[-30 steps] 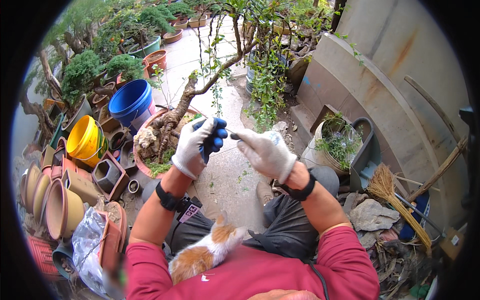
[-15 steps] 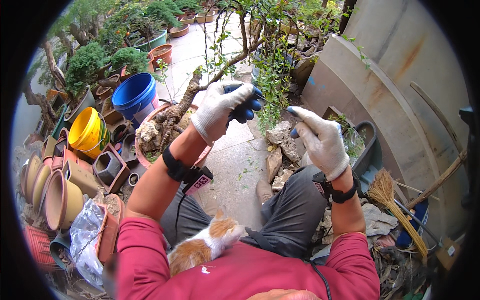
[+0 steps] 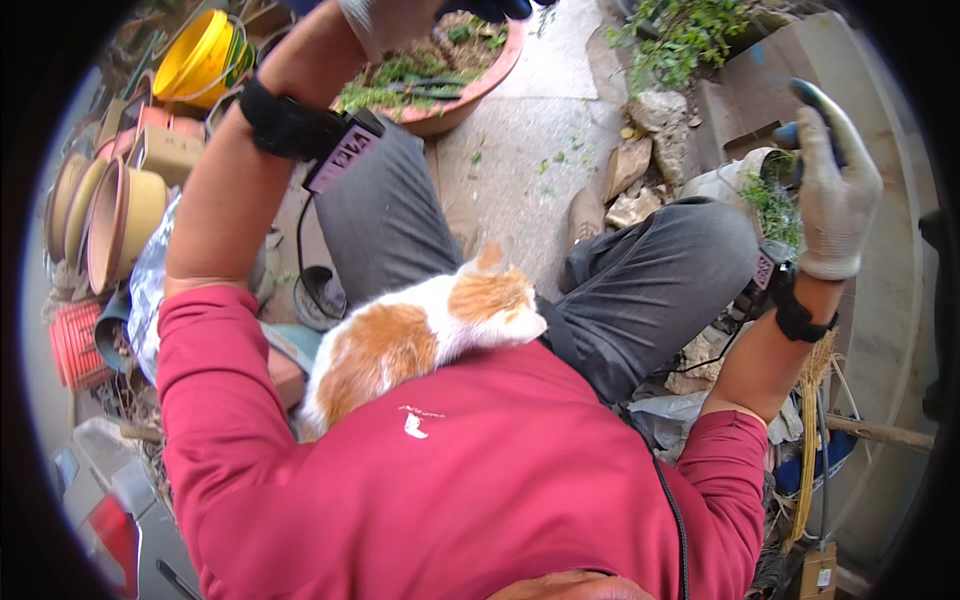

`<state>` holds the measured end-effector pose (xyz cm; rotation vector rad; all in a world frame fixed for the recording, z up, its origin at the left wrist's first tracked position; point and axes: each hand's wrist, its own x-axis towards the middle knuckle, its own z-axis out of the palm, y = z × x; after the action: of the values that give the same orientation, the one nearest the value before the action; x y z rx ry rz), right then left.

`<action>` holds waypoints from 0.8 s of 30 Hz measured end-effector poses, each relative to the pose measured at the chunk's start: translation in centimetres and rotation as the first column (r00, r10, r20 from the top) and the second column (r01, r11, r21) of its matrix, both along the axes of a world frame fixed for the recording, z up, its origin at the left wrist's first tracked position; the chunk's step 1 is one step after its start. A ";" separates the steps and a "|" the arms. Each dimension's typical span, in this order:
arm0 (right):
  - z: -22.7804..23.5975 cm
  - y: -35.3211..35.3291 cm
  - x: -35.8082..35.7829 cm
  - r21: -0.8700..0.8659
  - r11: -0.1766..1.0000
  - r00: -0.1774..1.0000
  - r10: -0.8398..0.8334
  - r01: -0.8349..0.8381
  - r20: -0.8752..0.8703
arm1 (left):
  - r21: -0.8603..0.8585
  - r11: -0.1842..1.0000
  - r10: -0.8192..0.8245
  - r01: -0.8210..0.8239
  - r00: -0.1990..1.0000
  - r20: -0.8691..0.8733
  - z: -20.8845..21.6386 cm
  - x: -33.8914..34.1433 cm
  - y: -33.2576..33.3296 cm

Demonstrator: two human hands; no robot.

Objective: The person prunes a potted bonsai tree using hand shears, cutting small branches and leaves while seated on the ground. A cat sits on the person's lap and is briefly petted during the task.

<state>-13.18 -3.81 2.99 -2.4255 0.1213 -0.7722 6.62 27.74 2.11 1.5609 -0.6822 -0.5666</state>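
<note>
My left hand (image 3: 400, 22), in a white glove with dark blue fingertips, is cut off by the top edge, so what its fingers hold is hidden. It is over a round reddish plant pot (image 3: 470, 112) with green growth inside. A dark, slim tool (image 3: 425, 90), perhaps shears, lies in that pot. My right hand (image 3: 838, 195), gloved likewise, is raised at the right with thumb and fingers apart; I make out nothing between them. An orange and white cat (image 3: 420, 335) rests across my lap against my red shirt.
Yellow buckets (image 3: 200, 62) and stacked clay pots (image 3: 125, 215) crowd the left side. Rocks (image 3: 650, 140) lie beyond my right knee, near a pale container (image 3: 728, 185) and leafy greenery (image 3: 690, 45). A straw broom (image 3: 808, 430) is at the lower right.
The view has tipped down toward my body. My hands have moved farther apart, the left to the upper edge, the right outward. The thin dark strand between them no longer shows.
</note>
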 end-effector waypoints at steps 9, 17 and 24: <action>-0.8 -2.8 0.2 -0.162 0.979 0.993 -0.120 0.121 0.015 | 0.214 0.971 0.079 -0.105 0.989 0.125 0.3 0.0 10.4; -1.7 -3.4 0.6 -0.079 0.986 0.983 -0.154 0.147 -0.098 | 0.602 0.798 -0.182 0.009 0.957 0.228 -6.3 -0.4 11.7; -1.9 -3.5 0.1 -0.067 0.984 0.982 -0.172 0.167 -0.077 | 0.273 0.919 -0.246 0.283 0.955 -0.163 -12.7 -9.6 5.7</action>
<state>-13.13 -7.26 1.13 -2.5296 0.3453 -0.7595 -2.94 33.48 -10.61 1.7005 -0.7440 -1.0000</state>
